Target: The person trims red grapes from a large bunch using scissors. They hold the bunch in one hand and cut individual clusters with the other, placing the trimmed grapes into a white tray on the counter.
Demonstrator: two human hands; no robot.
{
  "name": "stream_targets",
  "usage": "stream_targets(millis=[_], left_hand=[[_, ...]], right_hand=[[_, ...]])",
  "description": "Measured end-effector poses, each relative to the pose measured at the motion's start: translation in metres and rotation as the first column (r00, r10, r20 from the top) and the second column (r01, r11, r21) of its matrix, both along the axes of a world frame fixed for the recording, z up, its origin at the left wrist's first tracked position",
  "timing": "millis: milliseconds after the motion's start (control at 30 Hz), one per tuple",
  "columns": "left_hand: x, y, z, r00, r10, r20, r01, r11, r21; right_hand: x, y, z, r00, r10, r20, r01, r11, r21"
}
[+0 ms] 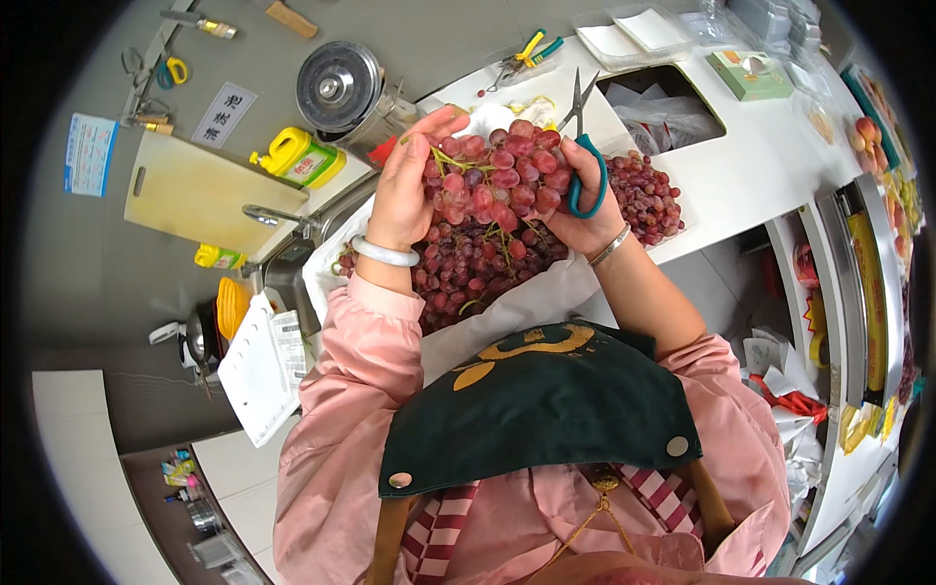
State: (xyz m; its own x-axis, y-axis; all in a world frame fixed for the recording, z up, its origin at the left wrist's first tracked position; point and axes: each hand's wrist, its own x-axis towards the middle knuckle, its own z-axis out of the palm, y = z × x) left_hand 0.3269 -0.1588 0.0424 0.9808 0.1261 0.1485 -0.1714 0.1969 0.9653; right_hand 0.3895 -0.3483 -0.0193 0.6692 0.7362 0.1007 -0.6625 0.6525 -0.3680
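Observation:
A bunch of red grapes is held up between my two hands. My left hand supports its left side, fingers around the stem end. At the right side, my right hand holds the bunch and also scissors with teal handles, whose blades are apart and point away from me. Below the bunch, a white-lined box holds many more red grapes; its lining hangs over the near edge. To the right of my right hand, a clear tray holds loose red grapes.
A sink with a faucet, a cutting board and a yellow detergent bottle are at the left. Behind stands a lidded metal pot. A counter opening with plastic bags and a tissue box are at the right.

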Motion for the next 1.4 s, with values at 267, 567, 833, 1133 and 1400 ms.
stream_targets(millis=[267, 567, 833, 1133, 1400], left_hand=[[-0.028, 0.023, -0.020, 0.997, 0.079, 0.026, -0.066, 0.943, -0.327], [-0.013, 0.029, -0.042, 0.988, 0.032, 0.153, 0.067, 0.797, -0.600], [0.021, 0.002, -0.061, 0.995, -0.071, 0.073, 0.100, 0.798, -0.594], [0.065, -0.034, -0.084, 0.928, -0.367, 0.062, 0.303, 0.649, -0.698], [0.087, -0.043, -0.088, 0.946, -0.323, 0.035, 0.280, 0.756, -0.592]], right_hand=[[-0.022, 0.022, 0.008, 0.991, 0.040, 0.127, -0.024, 0.992, -0.124], [-0.036, 0.016, 0.007, 0.800, -0.162, 0.578, 0.544, 0.604, -0.583], [-0.032, -0.016, -0.011, 0.481, -0.214, 0.850, 0.859, 0.307, -0.409], [0.002, -0.063, -0.025, 0.524, -0.221, 0.822, 0.845, 0.257, -0.470], [0.033, -0.110, -0.046, 0.666, -0.219, 0.714, 0.740, 0.319, -0.592]])
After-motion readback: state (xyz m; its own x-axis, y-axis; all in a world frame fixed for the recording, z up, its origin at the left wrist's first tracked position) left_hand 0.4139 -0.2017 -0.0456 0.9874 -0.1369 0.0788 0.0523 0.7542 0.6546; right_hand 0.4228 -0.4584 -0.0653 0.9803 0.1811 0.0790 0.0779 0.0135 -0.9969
